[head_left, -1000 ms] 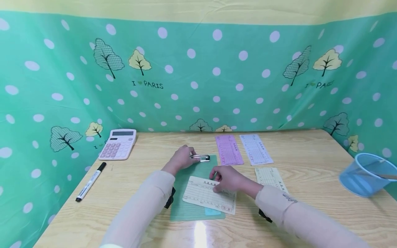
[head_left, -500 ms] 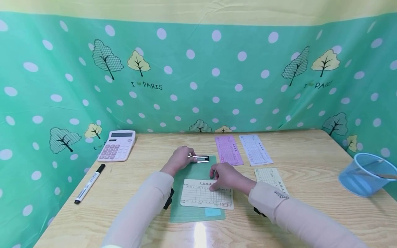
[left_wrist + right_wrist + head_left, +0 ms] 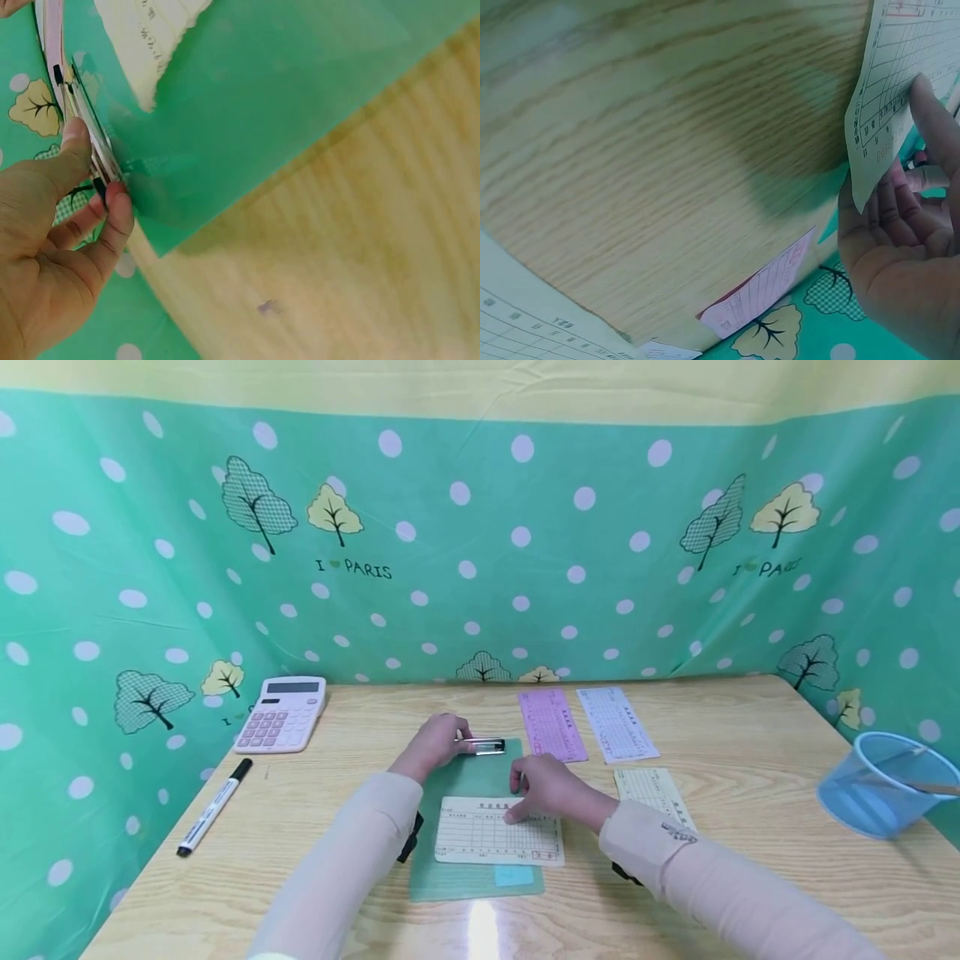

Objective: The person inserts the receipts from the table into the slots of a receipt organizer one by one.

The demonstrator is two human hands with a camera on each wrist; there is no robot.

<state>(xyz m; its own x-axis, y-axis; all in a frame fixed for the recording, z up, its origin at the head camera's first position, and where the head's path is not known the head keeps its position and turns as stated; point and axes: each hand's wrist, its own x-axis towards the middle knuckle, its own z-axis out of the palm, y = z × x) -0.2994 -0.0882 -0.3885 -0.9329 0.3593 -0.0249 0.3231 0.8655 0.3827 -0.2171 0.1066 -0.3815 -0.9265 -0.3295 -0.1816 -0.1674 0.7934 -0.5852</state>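
A translucent green clipboard [image 3: 450, 885] lies on the wooden table, its metal clip [image 3: 491, 746] at the far end. My left hand [image 3: 438, 747] pinches that clip; in the left wrist view the thumb [image 3: 75, 139] is on one side and fingertips on the other. Over the clipboard's middle is a cream printed form [image 3: 468, 835], held at its far edge by my right hand [image 3: 553, 787]. The right wrist view shows my thumb on the form's printed face [image 3: 889, 97], fingers behind. A small blue patch [image 3: 513, 875] shows on the clipboard below the form.
Behind and to the right lie a pink form [image 3: 553, 725], a pale blue form [image 3: 617, 723] and another cream form [image 3: 654, 793]. A pink calculator [image 3: 281, 716] and a marker [image 3: 215, 807] are at left. A blue mesh pen holder [image 3: 862, 793] stands at right.
My right hand has turned the cream form from a slant to nearly square with the clipboard, shifting it slightly left. My left hand stays at the clip.
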